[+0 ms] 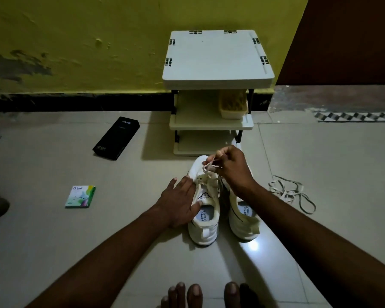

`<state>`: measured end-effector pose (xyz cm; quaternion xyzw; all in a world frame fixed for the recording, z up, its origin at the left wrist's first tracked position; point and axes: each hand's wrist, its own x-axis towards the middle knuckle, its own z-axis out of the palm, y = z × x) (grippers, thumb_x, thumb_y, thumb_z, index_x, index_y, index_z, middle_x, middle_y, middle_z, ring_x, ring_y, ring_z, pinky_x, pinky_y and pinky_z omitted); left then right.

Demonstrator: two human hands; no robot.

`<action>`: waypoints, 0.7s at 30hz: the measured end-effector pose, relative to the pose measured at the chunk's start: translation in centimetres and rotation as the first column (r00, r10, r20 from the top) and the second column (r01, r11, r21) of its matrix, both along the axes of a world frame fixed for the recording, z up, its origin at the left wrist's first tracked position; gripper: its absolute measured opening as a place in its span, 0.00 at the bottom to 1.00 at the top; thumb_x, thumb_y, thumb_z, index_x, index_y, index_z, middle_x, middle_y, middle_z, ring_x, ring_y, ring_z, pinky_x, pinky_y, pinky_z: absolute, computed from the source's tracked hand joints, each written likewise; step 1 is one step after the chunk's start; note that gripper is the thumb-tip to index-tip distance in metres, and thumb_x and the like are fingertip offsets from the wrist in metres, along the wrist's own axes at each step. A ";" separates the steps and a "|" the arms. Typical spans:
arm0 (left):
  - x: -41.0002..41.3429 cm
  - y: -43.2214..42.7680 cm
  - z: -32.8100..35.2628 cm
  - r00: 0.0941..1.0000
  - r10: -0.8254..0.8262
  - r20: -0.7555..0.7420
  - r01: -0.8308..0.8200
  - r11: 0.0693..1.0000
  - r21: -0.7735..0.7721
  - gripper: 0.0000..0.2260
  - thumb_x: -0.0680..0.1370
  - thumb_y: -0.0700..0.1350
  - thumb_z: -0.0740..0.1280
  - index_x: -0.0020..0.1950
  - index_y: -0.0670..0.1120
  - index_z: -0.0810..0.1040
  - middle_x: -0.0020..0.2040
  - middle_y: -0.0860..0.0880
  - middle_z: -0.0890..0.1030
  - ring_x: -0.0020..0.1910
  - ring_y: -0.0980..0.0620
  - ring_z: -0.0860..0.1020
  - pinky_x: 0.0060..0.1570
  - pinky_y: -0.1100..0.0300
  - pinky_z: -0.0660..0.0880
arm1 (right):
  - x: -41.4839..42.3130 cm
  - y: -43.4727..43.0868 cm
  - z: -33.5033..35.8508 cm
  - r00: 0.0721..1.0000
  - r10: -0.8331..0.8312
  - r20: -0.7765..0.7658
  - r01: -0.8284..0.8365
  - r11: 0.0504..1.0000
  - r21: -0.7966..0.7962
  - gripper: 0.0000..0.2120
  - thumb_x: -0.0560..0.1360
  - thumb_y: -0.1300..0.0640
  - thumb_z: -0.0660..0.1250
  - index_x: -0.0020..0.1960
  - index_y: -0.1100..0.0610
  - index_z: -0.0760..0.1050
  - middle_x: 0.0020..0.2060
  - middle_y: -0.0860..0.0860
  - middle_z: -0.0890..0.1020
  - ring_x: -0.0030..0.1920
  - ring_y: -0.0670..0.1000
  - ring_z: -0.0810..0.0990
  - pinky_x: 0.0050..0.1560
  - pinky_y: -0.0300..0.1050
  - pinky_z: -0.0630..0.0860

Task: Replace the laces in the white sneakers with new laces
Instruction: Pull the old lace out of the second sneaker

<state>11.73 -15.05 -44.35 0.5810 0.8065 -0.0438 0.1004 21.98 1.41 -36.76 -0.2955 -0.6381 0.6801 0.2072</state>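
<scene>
a pair of white sneakers stands side by side on the pale tiled floor point(98, 241), toes pointing at the floor's far edge, where a white plastic shelf rack point(216, 61) sits against the yellow wall point(76, 41). the left hand point(180, 201) lies flat against the outer side of the left sneaker point(203, 221), fingers straight and thumb resting by the tongue. the right hand point(233, 167) hovers over that shoe's toe end, fingertips curled in and pinching the cream flat lace point(208, 167), which runs down into the eyelets. the right sneaker point(242, 221) stands just beside, partly under the right wrist. a loose pale lace point(291, 192) lies tangled on the floor to the right of the pair. toward the left edge of the floor lie a black cardboard box point(117, 138) and, nearer, a small green-and-white packet point(80, 196). a tan basket point(232, 105) sits on the rack's middle shelf. bare toes point(187, 294) show at the floor's near edge.
</scene>
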 end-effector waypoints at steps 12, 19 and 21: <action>0.1 0.1 0.1 1.000 -0.014 -0.001 0.014 1.000 0.006 0.41 0.76 0.64 0.37 0.80 0.41 0.62 0.80 0.42 0.62 0.81 0.46 0.55 0.79 0.43 0.51 | -0.4 2.4 0.9 0.494 0.187 0.849 -0.824 -0.209 0.526 0.10 0.74 0.61 0.70 0.54 0.59 0.77 0.47 0.54 0.76 0.50 0.55 0.77 0.40 0.47 0.72; 0.0 0.0 0.6 0.999 0.002 0.050 -0.002 1.000 0.000 0.42 0.74 0.65 0.38 0.81 0.42 0.58 0.81 0.42 0.59 0.81 0.46 0.52 0.80 0.44 0.48 | 0.1 1.8 1.4 0.944 0.175 0.279 -0.329 0.511 0.794 0.06 0.67 0.64 0.69 0.33 0.59 0.73 0.32 0.49 0.73 0.40 0.51 0.71 0.43 0.52 0.75; 0.2 -0.1 0.7 0.999 0.010 0.047 -0.010 1.000 0.001 0.40 0.76 0.64 0.39 0.81 0.41 0.57 0.82 0.42 0.58 0.82 0.46 0.52 0.80 0.45 0.47 | 0.3 1.8 1.4 0.987 -0.015 0.159 -0.109 0.664 0.740 0.10 0.69 0.65 0.71 0.31 0.61 0.73 0.29 0.51 0.73 0.38 0.53 0.72 0.40 0.50 0.73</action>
